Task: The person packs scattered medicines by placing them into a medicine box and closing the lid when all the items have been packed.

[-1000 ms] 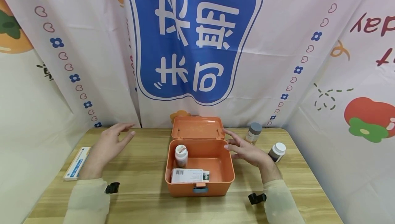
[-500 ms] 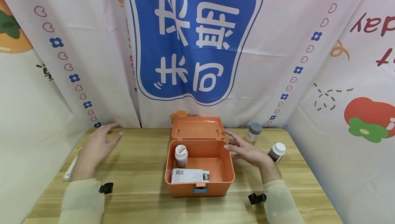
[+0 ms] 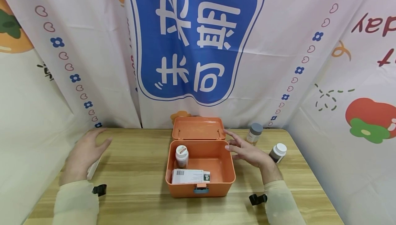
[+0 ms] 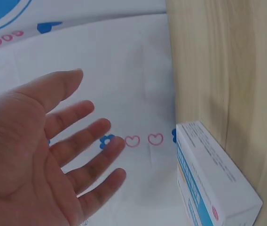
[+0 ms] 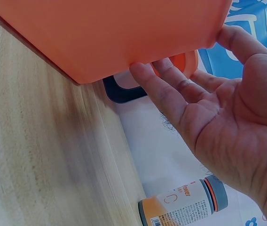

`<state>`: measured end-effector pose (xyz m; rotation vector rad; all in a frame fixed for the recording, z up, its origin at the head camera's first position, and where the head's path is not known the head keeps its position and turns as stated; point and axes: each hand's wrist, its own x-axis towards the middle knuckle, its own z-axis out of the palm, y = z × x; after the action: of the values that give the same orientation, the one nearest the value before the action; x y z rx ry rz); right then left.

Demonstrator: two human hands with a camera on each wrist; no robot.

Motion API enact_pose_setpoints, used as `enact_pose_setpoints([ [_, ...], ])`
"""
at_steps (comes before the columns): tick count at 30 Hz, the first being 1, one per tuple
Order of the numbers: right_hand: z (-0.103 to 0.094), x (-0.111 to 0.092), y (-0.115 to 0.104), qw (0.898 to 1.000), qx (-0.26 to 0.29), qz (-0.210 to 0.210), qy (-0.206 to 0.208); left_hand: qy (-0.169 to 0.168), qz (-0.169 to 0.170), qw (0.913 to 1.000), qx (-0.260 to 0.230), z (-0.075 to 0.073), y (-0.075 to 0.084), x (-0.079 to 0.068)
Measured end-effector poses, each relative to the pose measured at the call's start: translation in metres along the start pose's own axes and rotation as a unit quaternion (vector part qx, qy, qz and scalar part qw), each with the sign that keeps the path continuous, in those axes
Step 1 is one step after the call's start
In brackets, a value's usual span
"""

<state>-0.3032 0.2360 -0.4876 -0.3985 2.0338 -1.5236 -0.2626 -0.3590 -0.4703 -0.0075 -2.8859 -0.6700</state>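
Note:
My left hand hovers over the table's left side with fingers spread and nothing in them. A white and blue medicine box stands near it in the left wrist view. In the head view only a white box edge shows past the wrist. My right hand touches the back right corner of an orange storage box, thumb at the rim and fairly straight fingers against its outer wall. Its lid stands raised. Inside are a white pill bottle and a white carton.
A grey-capped bottle stands behind my right hand. Beside my right forearm is a dark bottle with a white cap. A printed cloth hangs along the wooden table's back edge.
My left hand has moved left and slightly down. The white and blue box seen left of it earlier is now covered; a white edge shows on its right. The right hand stays put.

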Motion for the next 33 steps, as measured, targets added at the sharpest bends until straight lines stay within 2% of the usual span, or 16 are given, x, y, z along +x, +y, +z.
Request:
enact_pose_setpoints([
  [6,0.0,0.0,0.001,1.0,-0.001,-0.001,0.002,-0.036,-0.037,0.9986,0.014,-0.005,-0.013,-0.005],
  [13,0.0,0.001,0.001,1.0,0.0,0.0,0.002,-0.092,-0.083,0.9916,0.034,-0.015,-0.026,-0.012],
  [20,0.0,0.001,0.002,1.0,0.001,-0.003,-0.001,-0.112,-0.106,0.9869,0.047,-0.018,-0.039,-0.016],
  [24,-0.001,0.001,0.003,1.0,0.0,-0.002,0.0,-0.142,-0.121,0.9812,0.049,-0.021,-0.043,-0.017],
  [29,-0.001,0.001,0.003,1.0,-0.002,0.003,0.004,-0.19,-0.157,0.9687,0.03,-0.024,-0.044,-0.018],
  [33,-0.002,0.002,0.004,1.0,-0.001,0.003,0.003,-0.208,-0.17,0.9628,0.031,-0.022,-0.042,-0.018],
])
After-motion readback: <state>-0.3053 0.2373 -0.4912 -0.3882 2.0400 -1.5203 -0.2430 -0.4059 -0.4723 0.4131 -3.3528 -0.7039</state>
